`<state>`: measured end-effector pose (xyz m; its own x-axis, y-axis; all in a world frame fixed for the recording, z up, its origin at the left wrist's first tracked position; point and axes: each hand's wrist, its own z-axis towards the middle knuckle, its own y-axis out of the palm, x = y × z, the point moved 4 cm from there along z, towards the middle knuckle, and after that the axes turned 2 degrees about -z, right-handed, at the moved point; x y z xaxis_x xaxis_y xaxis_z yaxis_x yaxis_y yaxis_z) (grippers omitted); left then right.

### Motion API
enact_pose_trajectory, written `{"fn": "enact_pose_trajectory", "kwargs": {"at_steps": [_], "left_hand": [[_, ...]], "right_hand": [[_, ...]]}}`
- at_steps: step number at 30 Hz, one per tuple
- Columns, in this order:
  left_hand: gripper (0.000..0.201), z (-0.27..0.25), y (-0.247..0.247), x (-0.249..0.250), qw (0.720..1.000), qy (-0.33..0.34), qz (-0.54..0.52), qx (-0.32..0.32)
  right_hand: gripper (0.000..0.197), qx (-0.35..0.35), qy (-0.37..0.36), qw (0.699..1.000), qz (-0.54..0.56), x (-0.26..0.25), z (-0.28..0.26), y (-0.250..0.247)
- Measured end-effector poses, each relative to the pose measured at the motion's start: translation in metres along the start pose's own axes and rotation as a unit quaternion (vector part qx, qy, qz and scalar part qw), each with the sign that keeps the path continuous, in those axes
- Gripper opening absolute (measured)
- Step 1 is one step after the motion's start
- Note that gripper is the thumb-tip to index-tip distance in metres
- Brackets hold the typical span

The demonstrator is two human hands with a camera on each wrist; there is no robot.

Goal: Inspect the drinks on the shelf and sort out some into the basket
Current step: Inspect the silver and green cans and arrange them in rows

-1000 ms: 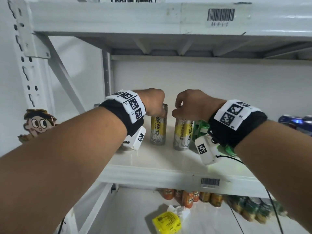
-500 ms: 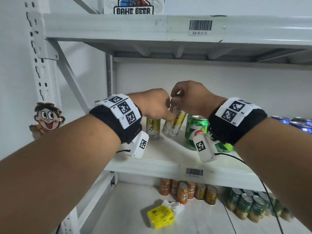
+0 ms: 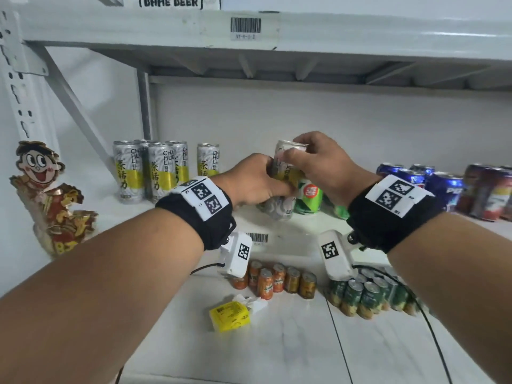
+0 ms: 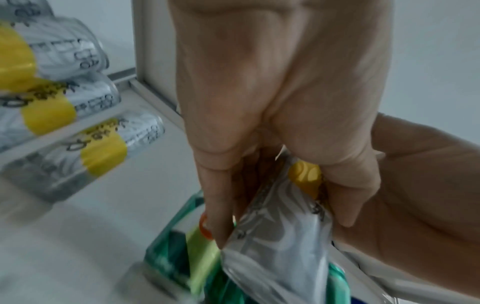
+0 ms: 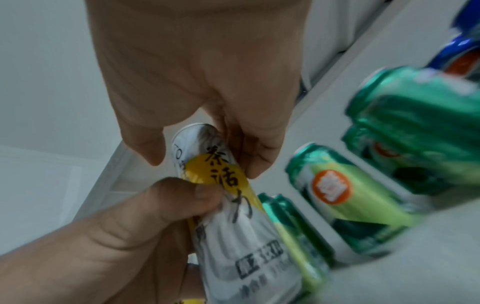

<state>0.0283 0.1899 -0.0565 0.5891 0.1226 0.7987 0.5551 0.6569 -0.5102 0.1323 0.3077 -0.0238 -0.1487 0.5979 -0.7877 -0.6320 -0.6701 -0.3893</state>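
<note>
Here both hands (image 3: pixel 293 176) hold a silver-and-yellow, seemingly undented can (image 3: pixel 282 173)

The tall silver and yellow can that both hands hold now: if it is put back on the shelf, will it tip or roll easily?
The can looks tall and slim, so it probably tips easily when nudged. Lying down, its round body would likely roll. Its glossy surface may be slippery; left hand and right hand both grip it.
</note>
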Motion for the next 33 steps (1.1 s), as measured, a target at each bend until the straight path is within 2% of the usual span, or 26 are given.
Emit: {"fn": "enact_pose_trajectory", "kwargs": {"at_steps": [6,10,12,17,20,23,26,29,33], "left_hand": [[0.032,0.016,0.054,-0.003,0.999,0.020,-0.028,-0.023],[0.043,0.030,0.078,-0.014,0.997,0.012,-0.073,-0.013],[0.046,0.036,0.088,-0.020,0.994,0.014,-0.105,-0.008],[0.067,0.033,0.099,-0.038,0.985,0.030,-0.168,-0.009],[0.076,0.029,0.102,-0.040,0.990,0.046,-0.136,-0.006],[0.086,0.028,0.103,-0.038,0.993,0.060,-0.100,0.028],[0.081,0.024,0.101,-0.037,0.987,0.062,-0.143,0.026],[0.075,0.019,0.099,-0.036,0.982,0.069,-0.176,0.016],[0.067,0.021,0.101,-0.038,0.973,0.055,-0.222,-0.015]], "right_hand": [[0.022,-0.009,0.062,0.992,0.108,0.049,-0.017,-0.030],[0.025,0.015,0.040,0.995,0.094,0.070,-0.016,-0.043],[0.028,0.034,0.026,0.992,0.121,0.079,-0.019,-0.045],[0.033,0.016,0.033,0.985,0.169,0.105,-0.026,-0.036],[0.028,0.007,0.029,0.985,0.170,0.116,-0.027,-0.035],[0.025,0.010,0.019,0.983,0.183,0.120,-0.027,-0.038],[0.030,0.032,0.001,0.983,0.180,0.122,-0.028,-0.039],[0.038,0.025,-0.011,0.980,0.200,0.122,-0.029,-0.040],[0.030,-0.011,-0.012,0.976,0.218,0.125,-0.028,-0.040]]}}
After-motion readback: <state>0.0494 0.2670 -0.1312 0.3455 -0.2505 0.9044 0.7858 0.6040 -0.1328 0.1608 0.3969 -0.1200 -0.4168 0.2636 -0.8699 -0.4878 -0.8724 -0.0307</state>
